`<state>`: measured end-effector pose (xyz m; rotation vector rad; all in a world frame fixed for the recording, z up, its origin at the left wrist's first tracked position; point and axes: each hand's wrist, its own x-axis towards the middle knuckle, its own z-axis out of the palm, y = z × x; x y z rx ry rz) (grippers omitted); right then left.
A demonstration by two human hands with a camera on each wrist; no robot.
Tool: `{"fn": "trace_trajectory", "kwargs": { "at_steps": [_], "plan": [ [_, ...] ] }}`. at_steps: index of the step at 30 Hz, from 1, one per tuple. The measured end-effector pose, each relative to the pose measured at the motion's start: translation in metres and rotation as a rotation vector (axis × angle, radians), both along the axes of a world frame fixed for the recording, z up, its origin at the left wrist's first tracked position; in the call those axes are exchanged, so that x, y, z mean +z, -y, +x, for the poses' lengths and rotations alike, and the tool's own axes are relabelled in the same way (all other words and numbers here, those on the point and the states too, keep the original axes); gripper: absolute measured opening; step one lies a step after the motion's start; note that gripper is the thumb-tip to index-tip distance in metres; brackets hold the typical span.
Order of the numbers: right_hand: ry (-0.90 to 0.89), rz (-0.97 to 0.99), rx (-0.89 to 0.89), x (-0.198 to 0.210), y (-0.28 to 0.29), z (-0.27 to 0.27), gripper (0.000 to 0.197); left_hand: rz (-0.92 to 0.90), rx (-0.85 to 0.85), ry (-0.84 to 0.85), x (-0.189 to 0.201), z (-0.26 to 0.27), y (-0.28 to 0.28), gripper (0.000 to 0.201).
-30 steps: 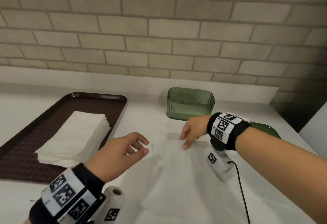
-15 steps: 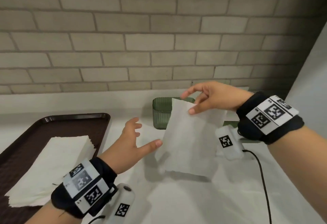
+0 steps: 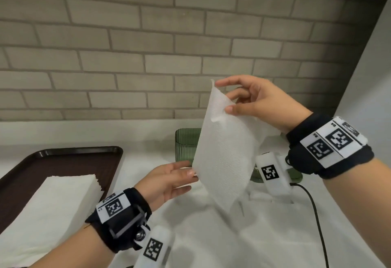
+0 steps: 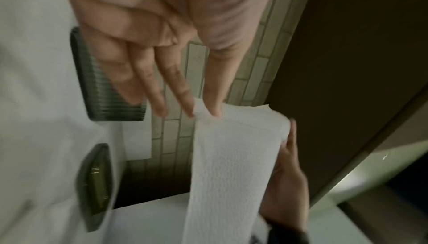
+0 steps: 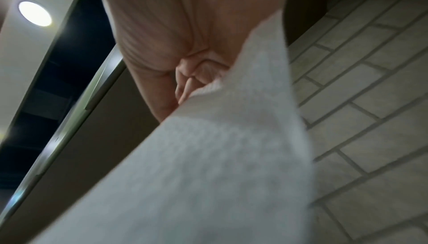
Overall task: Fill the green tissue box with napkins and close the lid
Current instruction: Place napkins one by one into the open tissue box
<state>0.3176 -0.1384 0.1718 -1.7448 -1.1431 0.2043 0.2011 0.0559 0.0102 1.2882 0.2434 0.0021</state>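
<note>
My right hand (image 3: 261, 102) pinches the napkin (image 3: 224, 157) by its top edge; my left hand (image 3: 169, 180), fingers straight, touches its side edge. The green tissue box (image 3: 186, 144) sits just behind my left fingertips, so I should steady the sheet, then lower it in flat.

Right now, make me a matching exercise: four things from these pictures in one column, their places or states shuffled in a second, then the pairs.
Things:
1. single napkin
2. napkin stack
3. green tissue box
4. green lid

Places or states:
A. lies on the brown tray
B. flat on the counter, off the box
C. held up, pinched by the right hand
D. stands by the wall, uncovered

Pairs: 1-C, 2-A, 3-D, 4-B
</note>
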Motion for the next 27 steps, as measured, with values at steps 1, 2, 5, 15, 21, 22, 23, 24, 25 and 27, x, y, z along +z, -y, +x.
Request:
{"fn": "trace_trajectory", "kwargs": {
  "at_steps": [1, 2, 5, 15, 21, 22, 23, 24, 25, 27],
  "plan": [
    [-0.008, 0.049, -0.022, 0.000, 0.000, 0.003, 0.048, -0.045, 0.024, 0.041, 0.004, 0.002, -0.001, 0.061],
    [-0.013, 0.095, -0.053, 0.000, 0.001, 0.006, 0.047, -0.079, 0.030, 0.074, 0.008, 0.005, -0.002, 0.056],
    [-0.046, 0.191, -0.121, -0.004, 0.002, 0.016, 0.047, -0.178, 0.038, 0.141, 0.016, 0.010, -0.005, 0.043],
    [-0.179, 0.209, -0.170, -0.030, 0.000, 0.049, 0.060, -0.075, 0.141, 0.281, 0.043, 0.030, -0.018, 0.039],
    [-0.315, 0.160, -0.244, -0.051, -0.002, 0.074, 0.076, 0.155, 0.226, 0.315, 0.061, 0.051, -0.028, 0.022],
    [-0.359, 0.155, -0.263, -0.056, -0.003, 0.077, 0.075, 0.213, 0.238, 0.321, 0.063, 0.055, -0.030, 0.022],
    [-0.400, 0.150, -0.271, -0.061, -0.004, 0.080, 0.070, 0.266, 0.248, 0.327, 0.064, 0.060, -0.033, 0.023],
    [-0.428, 0.142, -0.268, -0.066, -0.005, 0.084, 0.062, 0.306, 0.255, 0.329, 0.065, 0.064, -0.035, 0.024],
    [-0.437, 0.129, -0.258, -0.071, -0.007, 0.088, 0.051, 0.333, 0.263, 0.322, 0.065, 0.069, -0.039, 0.025],
    [-0.413, 0.112, -0.248, -0.081, -0.011, 0.095, 0.027, 0.362, 0.281, 0.306, 0.066, 0.078, -0.044, 0.032]
  ]
}}
